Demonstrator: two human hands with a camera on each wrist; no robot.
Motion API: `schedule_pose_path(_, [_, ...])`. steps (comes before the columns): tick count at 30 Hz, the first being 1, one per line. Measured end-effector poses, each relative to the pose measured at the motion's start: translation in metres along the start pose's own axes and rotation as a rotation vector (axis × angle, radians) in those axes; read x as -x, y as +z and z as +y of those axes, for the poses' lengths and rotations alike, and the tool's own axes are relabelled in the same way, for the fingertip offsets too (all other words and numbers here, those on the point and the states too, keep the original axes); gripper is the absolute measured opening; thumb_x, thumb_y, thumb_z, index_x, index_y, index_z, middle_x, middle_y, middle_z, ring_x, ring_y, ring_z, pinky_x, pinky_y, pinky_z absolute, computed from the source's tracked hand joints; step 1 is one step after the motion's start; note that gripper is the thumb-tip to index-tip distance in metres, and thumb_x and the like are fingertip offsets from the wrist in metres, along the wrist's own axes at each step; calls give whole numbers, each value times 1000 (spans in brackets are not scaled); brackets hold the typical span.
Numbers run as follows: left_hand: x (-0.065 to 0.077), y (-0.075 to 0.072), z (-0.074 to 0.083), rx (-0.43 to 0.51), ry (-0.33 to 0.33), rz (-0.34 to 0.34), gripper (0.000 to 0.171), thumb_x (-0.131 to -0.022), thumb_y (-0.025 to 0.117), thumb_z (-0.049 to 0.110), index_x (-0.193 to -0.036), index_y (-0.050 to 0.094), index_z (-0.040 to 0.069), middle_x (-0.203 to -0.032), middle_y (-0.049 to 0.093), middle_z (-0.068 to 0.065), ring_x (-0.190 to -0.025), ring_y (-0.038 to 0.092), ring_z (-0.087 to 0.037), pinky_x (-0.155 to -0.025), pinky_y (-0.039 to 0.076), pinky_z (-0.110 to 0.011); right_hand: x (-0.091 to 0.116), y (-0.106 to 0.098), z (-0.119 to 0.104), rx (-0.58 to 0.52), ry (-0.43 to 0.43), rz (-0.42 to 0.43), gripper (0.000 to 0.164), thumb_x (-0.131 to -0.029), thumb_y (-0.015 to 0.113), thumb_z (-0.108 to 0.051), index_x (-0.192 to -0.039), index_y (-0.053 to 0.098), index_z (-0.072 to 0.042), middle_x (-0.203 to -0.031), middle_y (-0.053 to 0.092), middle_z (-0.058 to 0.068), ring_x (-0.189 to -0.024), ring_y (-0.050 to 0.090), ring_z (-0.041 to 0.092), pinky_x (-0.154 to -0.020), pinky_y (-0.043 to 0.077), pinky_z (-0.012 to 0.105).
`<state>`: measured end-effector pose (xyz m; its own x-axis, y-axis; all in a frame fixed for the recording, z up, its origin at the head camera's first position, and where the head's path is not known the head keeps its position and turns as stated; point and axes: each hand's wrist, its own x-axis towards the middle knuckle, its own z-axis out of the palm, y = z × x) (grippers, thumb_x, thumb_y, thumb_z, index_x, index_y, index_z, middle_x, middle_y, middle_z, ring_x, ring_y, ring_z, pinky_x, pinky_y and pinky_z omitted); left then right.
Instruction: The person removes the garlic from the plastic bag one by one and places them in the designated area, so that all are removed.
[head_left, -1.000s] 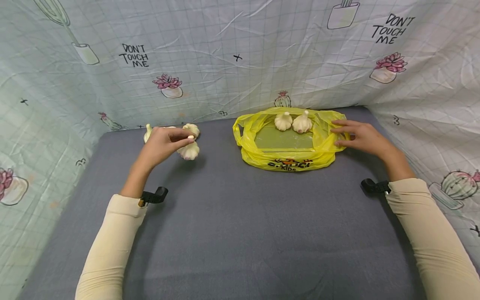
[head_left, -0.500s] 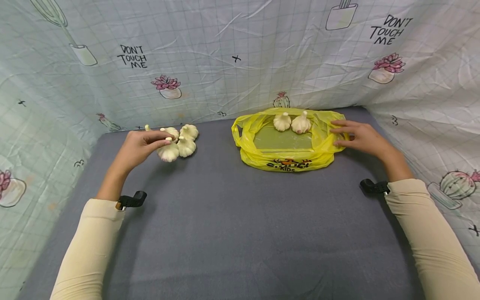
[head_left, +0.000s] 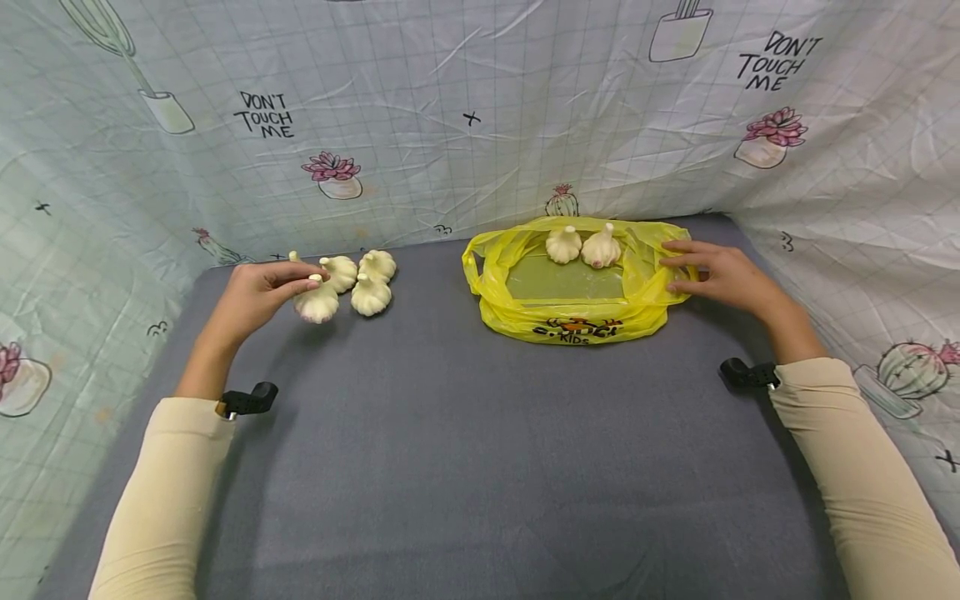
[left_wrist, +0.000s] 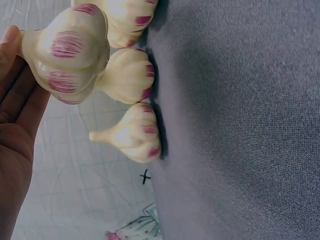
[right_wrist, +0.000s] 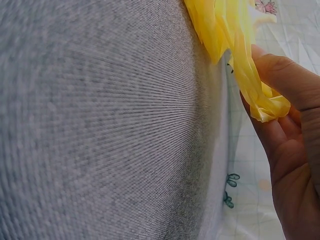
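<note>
A cream, purple-streaked garlic bulb [head_left: 316,305] hangs stem-up above the worktop [head_left: 487,450], where a crinkled, black-lettered yellow plastic bag [head_left: 501,311] sits wide open.

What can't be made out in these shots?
- Head: leftmost garlic bulb, all but its stem tip hidden by the left hand.
- Head: lettering above KIDS, distorted by folds in the yellow bag.
- Left wrist: garlic at top, cut off by the edge.
- Right wrist: most of the bag, beyond the top edge.

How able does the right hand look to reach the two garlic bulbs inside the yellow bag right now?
Probably yes: the yellow bag gapes open above the two garlic bulbs, close to the right hand. That hand would likely have to release the bag's side first.
</note>
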<state>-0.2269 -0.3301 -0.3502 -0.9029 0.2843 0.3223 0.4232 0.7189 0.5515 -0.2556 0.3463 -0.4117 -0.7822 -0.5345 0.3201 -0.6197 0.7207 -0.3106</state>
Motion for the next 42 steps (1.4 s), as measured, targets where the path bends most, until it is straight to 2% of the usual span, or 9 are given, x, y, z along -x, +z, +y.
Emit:
schedule_pose_path(8, [-2, 0, -7, 25, -7, -17, 16, -96, 73, 14, -110, 81, 14, -109, 77, -10, -97, 62, 12, -74, 44, -9, 1, 0, 0, -7, 1, 7, 43, -80, 85, -9, -121, 75, -3, -138, 62, 15, -68, 47, 1, -62, 37, 19])
schedule_pose_path(15, [-4, 4, -22, 80, -54, -40, 18, -97, 70, 6, -112, 78, 2, -114, 75, -14, -101, 61, 12, -78, 45, -8, 1, 1, 2, -7, 1, 4, 43, -80, 85, -9, -121, 75, -3, -138, 62, 15, -68, 47, 1, -61, 37, 19])
schedule_pose_path(18, [-4, 6, -26, 105, -69, -45, 19, -97, 69, 6, -114, 77, 0, -113, 75, -11, -101, 61, 11, -77, 46, -9, 1, 1, 3, -3, 2, 2, 43, -80, 85, -9, -121, 74, -3, -138, 62, 15, -68, 47, 1, -61, 37, 20])
schedule_pose_path(23, [-5, 9, -34, 121, -56, -38, 19, -97, 69, 3, -114, 77, 1, -111, 76, -7, -100, 62, 9, -75, 46, -9, 1, 1, 3, 7, 4, 1, 43, -80, 85, -9, -121, 74, -3, -138, 62, 15, -68, 48, 3, -61, 37, 21])
schedule_pose_path(30, [-7, 12, -43, 146, -77, -40, 20, -96, 71, 10, -114, 78, 5, -108, 75, 10, -95, 63, 5, -74, 47, -11, 2, 1, 3, 8, 11, -5, 43, -80, 85, -9, -121, 74, -3, -138, 62, 15, -68, 48, 2, -61, 37, 21])
schedule_pose_path(38, [-11, 18, -51, 137, -104, -46, 23, -97, 72, 17, -116, 77, 5, -112, 75, 2, -95, 62, 3, -74, 46, -12, 2, 0, 1, 7, 13, -7, 43, -81, 85, -9, -122, 74, -3, -138, 62, 16, -68, 48, 1, -61, 38, 22])
schedule_pose_path(42, [-14, 21, -55, 140, -131, -57, 24, -98, 71, 18, -117, 77, 6, -112, 74, 4, -95, 62, 4, -73, 46, -12, 1, 0, 1, 10, 16, -11, 43, -81, 84, -9, -122, 74, -3, -138, 62, 15, -68, 48, 1, -61, 38, 23])
